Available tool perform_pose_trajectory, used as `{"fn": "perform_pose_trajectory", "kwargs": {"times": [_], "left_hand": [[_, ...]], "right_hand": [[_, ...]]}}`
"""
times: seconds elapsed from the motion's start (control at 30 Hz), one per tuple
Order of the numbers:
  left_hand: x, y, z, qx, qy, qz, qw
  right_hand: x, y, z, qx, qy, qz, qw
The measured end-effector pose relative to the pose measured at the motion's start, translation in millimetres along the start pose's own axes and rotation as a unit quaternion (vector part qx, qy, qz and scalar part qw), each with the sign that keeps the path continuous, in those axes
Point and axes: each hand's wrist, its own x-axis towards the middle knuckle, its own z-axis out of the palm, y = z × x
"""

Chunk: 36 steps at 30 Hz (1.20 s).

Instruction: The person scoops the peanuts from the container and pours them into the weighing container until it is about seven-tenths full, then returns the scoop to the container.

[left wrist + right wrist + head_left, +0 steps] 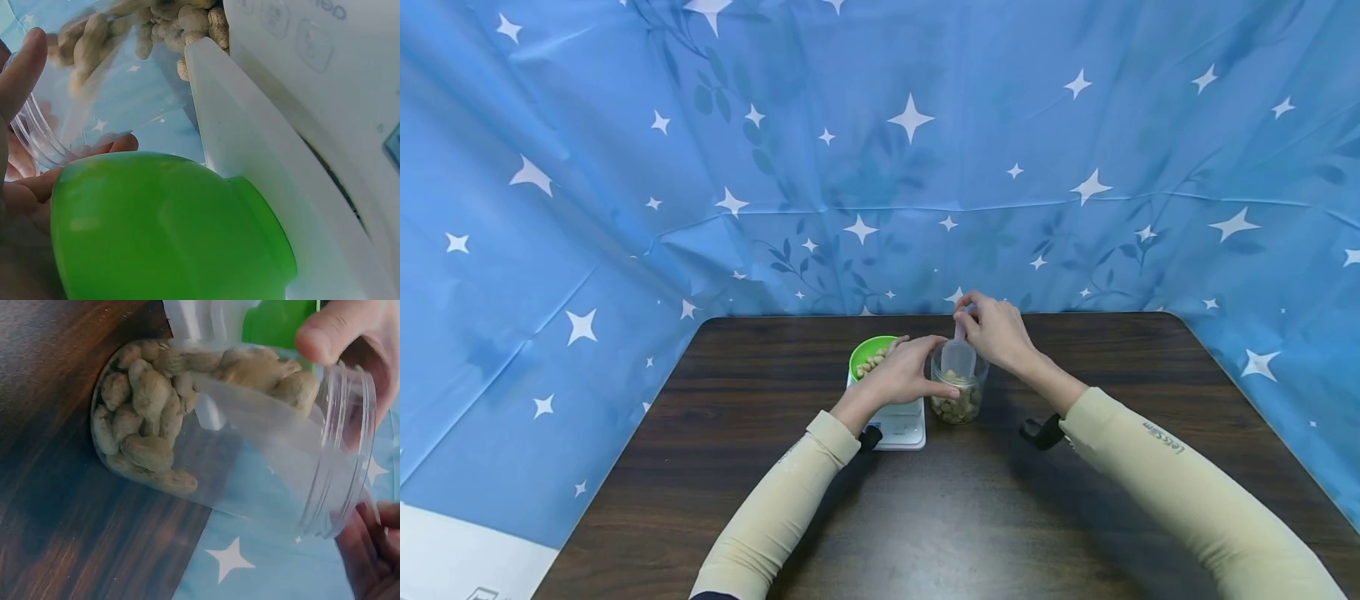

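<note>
A clear jar [958, 409] holds unshelled peanuts [150, 400]. My left hand [901, 377] grips the jar near its rim, thumb at the front and fingers around the far side. Between the fingertips of my right hand [997, 335] is the handle of a translucent scoop [958, 358]. The scoop's bowl is down inside the jar, with several peanuts against it. Left of the jar, a green bowl [866, 350] with peanuts in it sits on a white kitchen scale [901, 432]. My left hand partly covers both in the head view.
The dark wooden table [745, 467] has its far edge just behind the jar and bowl. A blue curtain [850, 150] with white stars hangs right behind that edge. Black straps [1042, 433] circle the wrists.
</note>
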Motion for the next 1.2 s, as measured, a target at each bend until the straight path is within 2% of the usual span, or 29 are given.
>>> {"fn": "perform_pose_trajectory", "kwargs": {"times": [0.13,0.27,0.5,0.67,0.87,1.2], "left_hand": [[-0.8,0.3,-1.2,0.005,-0.007,0.0,1.0],[-1.1,0.4,-1.9,0.008,-0.009,-0.001,0.9999],[0.0,1.0,-1.5,0.003,-0.004,-0.002,1.0],[0.8,1.8,-0.5,-0.006,-0.001,-0.002,1.0],[0.8,1.3,0.5,-0.009,0.005,0.0,0.9999],[0.7,0.2,1.6,-0.005,0.006,-0.012,0.9999]], "right_hand": [[-5.8,1.2,7.0,-0.018,-0.024,-0.068,0.997],[-7.2,0.3,9.0,-0.017,-0.036,-0.074,0.996],[-1.6,-7.2,6.6,-0.015,-0.042,0.006,0.999],[1.3,-10.7,3.4,0.003,-0.041,0.069,0.997],[5.9,-9.2,-4.0,0.025,-0.042,0.103,0.993],[8.2,-1.7,-16.0,0.13,-0.053,0.179,0.974]]}}
